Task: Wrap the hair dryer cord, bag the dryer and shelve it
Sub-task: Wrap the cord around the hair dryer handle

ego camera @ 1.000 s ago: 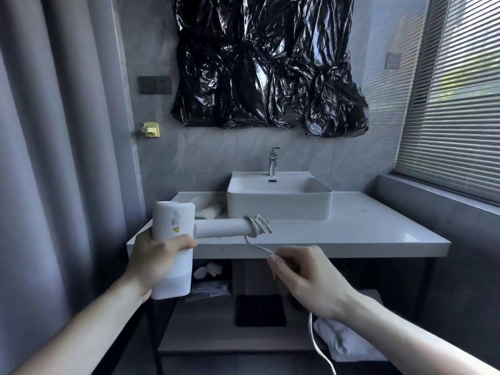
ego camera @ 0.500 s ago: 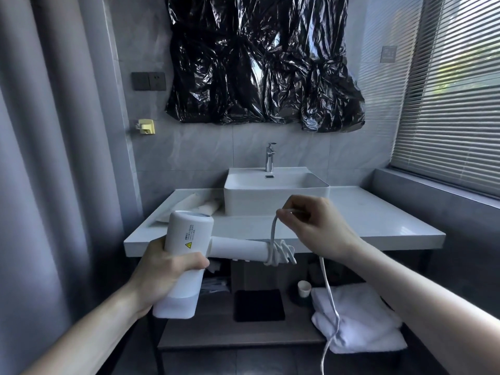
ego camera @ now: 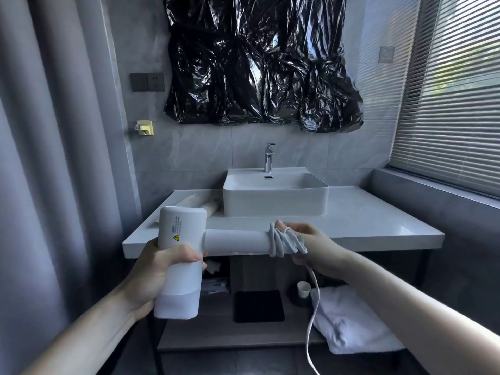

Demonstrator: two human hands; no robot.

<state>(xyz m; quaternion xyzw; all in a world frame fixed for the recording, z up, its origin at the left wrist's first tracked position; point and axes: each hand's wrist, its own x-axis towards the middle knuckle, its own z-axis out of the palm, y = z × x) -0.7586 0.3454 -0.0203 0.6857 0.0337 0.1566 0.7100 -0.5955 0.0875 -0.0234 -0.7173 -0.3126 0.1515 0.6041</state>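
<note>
Right now the hair dryer (ego camera: 180,263) sits sideways in front of the worktop (ego camera: 365,220), its handle pointing right so the cord (ego camera: 281,243) can loop around the end. My left hand (ego camera: 159,269) is closed firmly round the dryer's body, I judge to steady it. My right hand (ego camera: 311,244) curls around the cord coils at the handle tip, guiding a turn. Loose cord hangs below toward the shelf (ego camera: 243,334) and towel (ego camera: 349,320).
</note>
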